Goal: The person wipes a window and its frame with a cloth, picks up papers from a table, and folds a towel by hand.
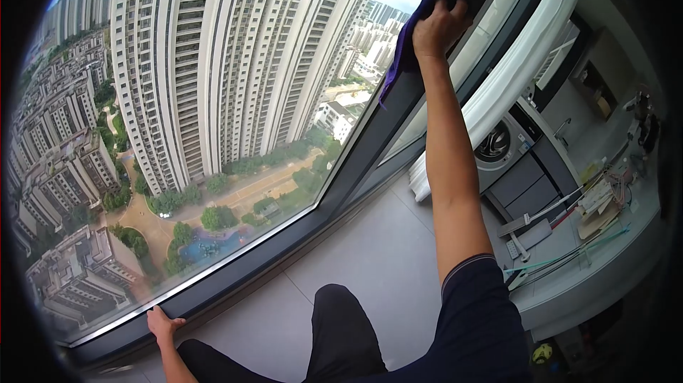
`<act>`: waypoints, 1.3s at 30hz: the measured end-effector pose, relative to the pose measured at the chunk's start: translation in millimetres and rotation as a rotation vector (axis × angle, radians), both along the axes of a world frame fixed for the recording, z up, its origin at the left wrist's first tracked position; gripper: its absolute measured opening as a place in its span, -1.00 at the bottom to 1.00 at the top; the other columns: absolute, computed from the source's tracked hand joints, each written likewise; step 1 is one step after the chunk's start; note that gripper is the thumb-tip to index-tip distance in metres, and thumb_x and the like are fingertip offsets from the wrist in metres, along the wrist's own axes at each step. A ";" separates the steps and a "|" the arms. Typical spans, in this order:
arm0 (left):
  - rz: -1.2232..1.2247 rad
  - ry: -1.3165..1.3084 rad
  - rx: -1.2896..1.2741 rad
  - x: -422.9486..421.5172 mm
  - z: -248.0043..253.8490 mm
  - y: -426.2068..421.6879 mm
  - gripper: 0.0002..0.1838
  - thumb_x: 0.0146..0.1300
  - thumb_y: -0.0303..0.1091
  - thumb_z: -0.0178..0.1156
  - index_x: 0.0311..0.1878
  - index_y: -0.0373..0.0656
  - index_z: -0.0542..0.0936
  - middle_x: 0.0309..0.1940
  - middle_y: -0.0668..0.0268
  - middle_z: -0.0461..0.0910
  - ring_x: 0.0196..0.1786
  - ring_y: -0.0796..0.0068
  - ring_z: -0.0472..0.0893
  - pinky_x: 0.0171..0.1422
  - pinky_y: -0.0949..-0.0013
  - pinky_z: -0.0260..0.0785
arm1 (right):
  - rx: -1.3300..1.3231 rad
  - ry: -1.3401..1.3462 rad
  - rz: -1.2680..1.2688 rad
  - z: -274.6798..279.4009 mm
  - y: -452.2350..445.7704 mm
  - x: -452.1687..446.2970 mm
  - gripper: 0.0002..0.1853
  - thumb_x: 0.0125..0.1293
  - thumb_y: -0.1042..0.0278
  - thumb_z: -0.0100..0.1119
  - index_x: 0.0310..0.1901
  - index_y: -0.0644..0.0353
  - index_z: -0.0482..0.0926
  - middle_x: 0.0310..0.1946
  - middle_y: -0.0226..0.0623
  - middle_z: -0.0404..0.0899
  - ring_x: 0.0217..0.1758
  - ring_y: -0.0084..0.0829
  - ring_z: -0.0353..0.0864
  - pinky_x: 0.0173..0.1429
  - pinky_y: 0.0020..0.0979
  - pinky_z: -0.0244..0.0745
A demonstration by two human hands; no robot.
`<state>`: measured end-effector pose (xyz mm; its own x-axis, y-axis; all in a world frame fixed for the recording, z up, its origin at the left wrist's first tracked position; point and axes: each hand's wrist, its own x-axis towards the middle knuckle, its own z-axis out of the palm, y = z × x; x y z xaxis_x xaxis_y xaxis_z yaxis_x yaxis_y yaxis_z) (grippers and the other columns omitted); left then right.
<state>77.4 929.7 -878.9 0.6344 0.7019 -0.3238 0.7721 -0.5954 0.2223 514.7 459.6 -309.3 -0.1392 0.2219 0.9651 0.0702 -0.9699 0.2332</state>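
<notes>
My right hand (440, 28) is raised at the upper right, its fingers closed around a dark purple cloth (404, 47). The cloth lies against the dark upright window frame (395, 114) and hangs down along its edge. Down at the lower left, my left hand (163, 324) rests on the bottom rail (235, 269) of the window frame with thumb spread and nothing held. Between my two hands stretches the large window pane (249, 194), with tall buildings visible through it.
Grey floor tiles (384, 240) lie below the window, under my knees (346, 326). A white curtain (509, 87) hangs to the right of my arm. Beyond it stand a washing machine (498, 142) and a pale counter (605, 265) with cleaning tools and other clutter.
</notes>
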 end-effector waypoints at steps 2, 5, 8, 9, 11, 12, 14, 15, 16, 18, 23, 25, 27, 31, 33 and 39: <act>-0.017 0.018 0.009 -3.6 1.3 4.2 -0.15 -0.47 -0.10 0.71 -0.08 -0.29 0.49 -0.06 0.01 0.53 0.03 0.01 0.57 0.11 0.12 0.48 | 0.026 0.082 0.057 -35.3 2.1 -4.1 -0.72 -0.14 0.68 0.23 -0.28 0.33 0.56 0.14 0.13 0.32 0.00 0.11 0.35 0.18 -0.03 0.30; -0.029 0.030 0.009 -0.6 -5.6 6.0 -0.13 -0.49 -0.04 0.71 -0.08 -0.28 0.50 -0.04 0.00 0.53 0.05 0.04 0.57 0.11 0.15 0.49 | 0.014 0.194 0.157 -112.7 -3.7 -18.0 -0.67 -0.12 0.67 0.16 -0.21 0.36 0.60 0.12 0.08 0.28 0.03 0.10 0.30 0.22 -0.03 0.32; -0.065 0.078 0.005 2.2 -3.1 7.5 -0.10 -0.47 0.04 0.70 -0.07 -0.28 0.50 -0.03 0.00 0.53 0.06 0.06 0.58 0.13 0.16 0.49 | 0.004 0.403 0.181 -196.0 -8.7 -33.3 -0.60 0.00 0.61 0.17 -0.04 0.38 0.60 0.11 0.12 0.24 0.05 0.08 0.28 0.27 -0.07 0.26; -0.083 0.086 -0.009 4.6 -1.1 8.3 -0.10 -0.47 0.06 0.69 -0.06 -0.28 0.50 -0.02 0.00 0.54 0.06 0.06 0.58 0.14 0.16 0.49 | -0.014 0.462 0.154 -218.6 -11.3 -33.6 -0.56 0.00 0.62 0.16 0.01 0.41 0.57 0.12 0.19 0.20 0.08 0.12 0.26 0.29 -0.04 0.24; -0.082 0.112 -0.042 4.0 0.4 9.1 -0.08 -0.46 0.10 0.68 -0.04 -0.27 0.51 -0.01 0.00 0.54 0.07 0.06 0.59 0.15 0.16 0.49 | 0.008 0.513 0.136 -240.3 -8.2 -43.1 -0.50 0.01 0.64 0.12 0.09 0.41 0.51 0.12 0.24 0.17 0.10 0.15 0.24 0.30 0.01 0.19; -0.083 0.093 -0.035 1.9 -5.5 10.7 -0.06 -0.46 0.11 0.68 -0.02 -0.28 0.51 0.01 0.00 0.54 0.08 0.07 0.60 0.16 0.16 0.50 | 0.029 0.498 0.144 -241.6 -5.2 -41.4 -0.49 0.01 0.64 0.11 0.10 0.40 0.50 0.12 0.24 0.17 0.10 0.16 0.23 0.30 0.02 0.17; -0.060 0.072 -0.010 -0.9 11.9 0.3 -0.06 -0.43 0.12 0.67 0.02 -0.27 0.53 0.03 -0.02 0.53 0.09 0.06 0.60 0.15 0.17 0.50 | 0.207 0.444 0.162 -232.5 7.9 -29.6 -0.48 0.00 0.65 0.10 0.11 0.38 0.50 0.11 0.24 0.17 0.12 0.19 0.23 0.31 0.06 0.14; -0.051 0.048 -0.009 -2.1 11.4 -0.2 -0.06 -0.43 0.12 0.66 0.03 -0.26 0.53 0.03 -0.02 0.52 0.09 0.05 0.59 0.15 0.16 0.51 | 0.347 0.434 0.197 -220.6 15.3 -22.2 -0.46 0.00 0.64 0.07 0.13 0.38 0.49 0.08 0.22 0.19 0.08 0.19 0.24 0.28 0.07 0.16; -0.049 0.025 -0.009 -4.0 9.1 -1.1 -0.06 -0.42 0.12 0.66 0.04 -0.26 0.53 0.04 -0.02 0.52 0.09 0.04 0.59 0.15 0.16 0.51 | 0.487 0.426 0.223 -204.5 22.6 -12.3 -0.44 0.01 0.62 0.03 0.16 0.37 0.47 0.04 0.20 0.21 0.05 0.18 0.25 0.26 0.09 0.17; -0.039 -0.005 -0.003 -7.5 10.6 -5.5 -0.06 -0.41 0.12 0.66 0.04 -0.26 0.53 0.04 -0.02 0.52 0.09 0.04 0.59 0.15 0.15 0.50 | 0.677 0.239 0.268 -160.8 35.9 7.4 -0.42 0.00 0.59 0.00 0.17 0.33 0.49 0.00 0.17 0.22 0.06 0.16 0.26 0.28 0.08 0.17; -0.068 0.044 -0.049 -3.3 10.3 0.2 -0.06 -0.38 0.16 0.64 0.07 -0.24 0.53 0.07 0.01 0.51 0.14 0.07 0.57 0.20 0.17 0.48 | 0.479 0.038 0.559 -60.3 127.3 -61.9 -0.50 0.03 0.55 0.00 0.10 0.33 0.55 0.06 0.18 0.25 0.12 0.15 0.26 0.28 0.11 0.16; -0.110 0.077 -0.043 1.7 2.8 5.4 -0.06 -0.39 0.20 0.63 0.04 -0.24 0.55 0.04 0.01 0.53 0.12 0.07 0.58 0.18 0.17 0.49 | 0.179 -0.121 0.645 -77.0 190.5 -114.3 -0.53 0.03 0.58 0.03 0.05 0.33 0.57 0.06 0.20 0.26 0.05 0.14 0.27 0.20 0.09 0.19; -0.107 0.095 -0.049 3.0 3.2 6.1 -0.06 -0.40 0.23 0.62 0.02 -0.24 0.56 0.03 0.01 0.55 0.12 0.07 0.58 0.17 0.17 0.49 | -0.011 0.084 0.850 -128.9 247.0 -186.7 -0.51 0.03 0.62 0.06 0.07 0.21 0.61 0.10 0.06 0.25 0.09 0.00 0.24 0.18 -0.08 0.17; -0.048 0.098 -0.060 1.3 14.8 3.8 -0.05 -0.42 0.25 0.62 0.01 -0.24 0.57 0.02 0.04 0.57 0.13 0.10 0.58 0.17 0.16 0.50 | -0.415 0.216 1.069 -238.2 305.9 -233.6 -0.61 0.14 0.30 0.40 0.04 0.04 0.63 0.09 -0.33 0.33 0.10 -0.21 0.25 0.12 -0.35 0.40; -0.037 0.094 -0.074 0.6 12.8 1.9 -0.05 -0.43 0.25 0.62 0.01 -0.24 0.57 0.01 0.05 0.57 0.12 0.09 0.59 0.17 0.16 0.51 | -0.508 0.219 1.101 -240.4 295.2 -229.8 -0.54 0.06 0.31 0.47 0.05 0.08 0.61 0.07 -0.37 0.34 0.07 -0.25 0.27 0.08 -0.31 0.38; -0.062 0.047 -0.050 -1.5 8.5 1.5 -0.06 -0.42 0.21 0.63 0.01 -0.25 0.57 0.00 0.02 0.57 0.10 0.06 0.60 0.14 0.16 0.52 | -0.146 0.142 0.583 -159.3 157.4 -126.9 -0.66 0.12 0.41 0.27 -0.01 0.11 0.68 0.06 0.00 0.31 0.07 -0.04 0.29 0.13 -0.13 0.24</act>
<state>76.0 931.2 -870.5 0.6598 0.6438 -0.3876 0.7441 -0.6318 0.2173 387.8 617.0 -468.6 -0.1496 0.2789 0.9486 0.6197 -0.7211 0.3098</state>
